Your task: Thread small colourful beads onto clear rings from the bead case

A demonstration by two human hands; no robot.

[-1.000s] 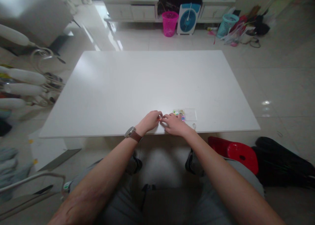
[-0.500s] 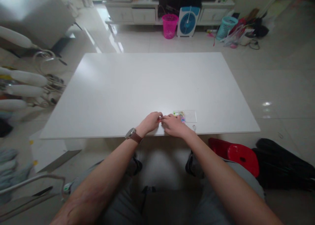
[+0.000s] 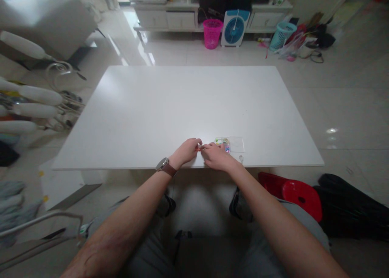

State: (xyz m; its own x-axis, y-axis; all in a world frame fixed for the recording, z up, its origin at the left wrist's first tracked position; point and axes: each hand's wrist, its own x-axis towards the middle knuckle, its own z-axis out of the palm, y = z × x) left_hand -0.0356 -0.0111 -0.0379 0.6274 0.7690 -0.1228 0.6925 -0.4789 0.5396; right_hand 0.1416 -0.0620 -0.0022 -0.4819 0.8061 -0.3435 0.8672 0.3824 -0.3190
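At the table's near edge my left hand [image 3: 189,150] pinches a tiny reddish piece [image 3: 198,148], too small to name. Close against it on the right is my right hand [image 3: 215,154], its thumb and index finger drawn together at the same piece; whether it grips anything is hard to see. Just beyond the right hand lies a clear plastic box [image 3: 237,144], lid folded open to the right, with small colourful pieces [image 3: 226,146] in its left half, partly covered by my fingers. A small clear item [image 3: 241,158] rests below the lid.
The white table [image 3: 188,99] stretches ahead of me. Past its far side stand a pink basket [image 3: 212,35], a blue and white fan [image 3: 235,28] and a turquoise basket [image 3: 282,35] on the floor. A red stool [image 3: 300,197] is at the lower right.
The whole view has shifted slightly as my head moved. Both hands stay together at nearly the same spot, with only small finger movements around the reddish piece.
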